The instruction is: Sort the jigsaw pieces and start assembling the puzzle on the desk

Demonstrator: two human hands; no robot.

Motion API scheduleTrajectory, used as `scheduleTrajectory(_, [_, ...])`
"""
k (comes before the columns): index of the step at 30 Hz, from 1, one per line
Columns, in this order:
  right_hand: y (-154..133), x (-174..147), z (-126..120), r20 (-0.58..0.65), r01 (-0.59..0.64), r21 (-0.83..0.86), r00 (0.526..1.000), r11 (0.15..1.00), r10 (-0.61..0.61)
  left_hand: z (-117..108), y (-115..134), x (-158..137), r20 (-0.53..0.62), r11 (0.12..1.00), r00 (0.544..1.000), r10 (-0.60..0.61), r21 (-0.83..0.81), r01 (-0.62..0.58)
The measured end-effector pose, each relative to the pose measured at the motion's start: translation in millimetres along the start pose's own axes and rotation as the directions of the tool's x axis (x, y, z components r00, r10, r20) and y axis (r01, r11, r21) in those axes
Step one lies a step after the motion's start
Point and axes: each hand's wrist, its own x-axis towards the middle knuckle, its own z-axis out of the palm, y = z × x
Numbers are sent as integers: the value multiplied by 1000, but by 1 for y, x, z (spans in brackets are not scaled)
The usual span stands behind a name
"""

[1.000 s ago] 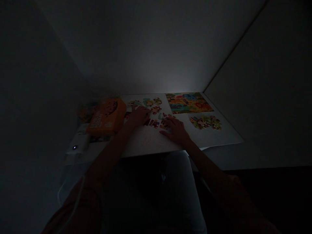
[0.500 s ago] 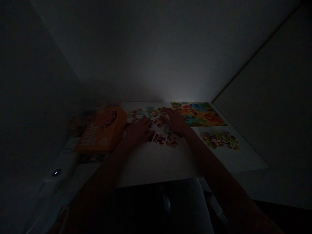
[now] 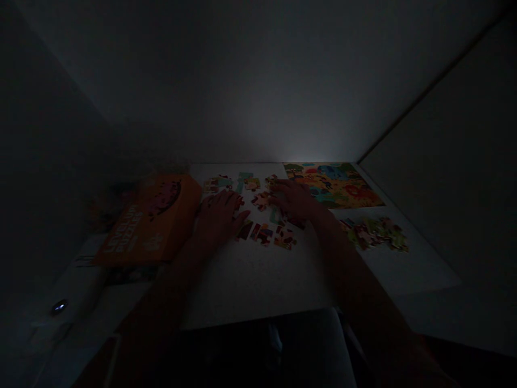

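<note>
In dim light, my left hand (image 3: 218,218) lies palm down over the left part of a loose group of jigsaw pieces. Its fingers are stretched out and the thumb is apart; a red piece (image 3: 239,202) shows past its fingertips. My right hand (image 3: 297,200) rests over the right side of the group, fingers spread. Its fingertips are by a pinkish piece (image 3: 261,201), and a green piece (image 3: 277,216) lies below them. Nearer to me lie a dark red piece (image 3: 262,235) and a patterned piece (image 3: 285,237). What lies under both palms is hidden.
An orange puzzle box (image 3: 141,221) stands at the left of the white table (image 3: 258,285). At the back right lies a colourful animal picture (image 3: 335,186). A pile of green and brown pieces (image 3: 375,233) lies in front of it. A wall (image 3: 242,108) rises behind.
My left hand has slid a little left, uncovering more of the pieces near its thumb. My right hand stays almost in place. The whole view has shifted slightly.
</note>
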Motion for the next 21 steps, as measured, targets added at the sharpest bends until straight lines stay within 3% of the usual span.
scheduleTrajectory(4, [-16,4,4,-17,32,7,999,999,-32,-2,1,0,3,1000,1000,5,-7,-5])
scheduleTrajectory(13, [-16,24,21,0,-64,-36,998,997,64,1,-1,1,-6,1000,1000,5,-12,-5])
scheduleTrajectory(21, [-25,27,25,51,92,-1,994,996,-92,2,-2,2,-1,1000,1000,-5,-23,5])
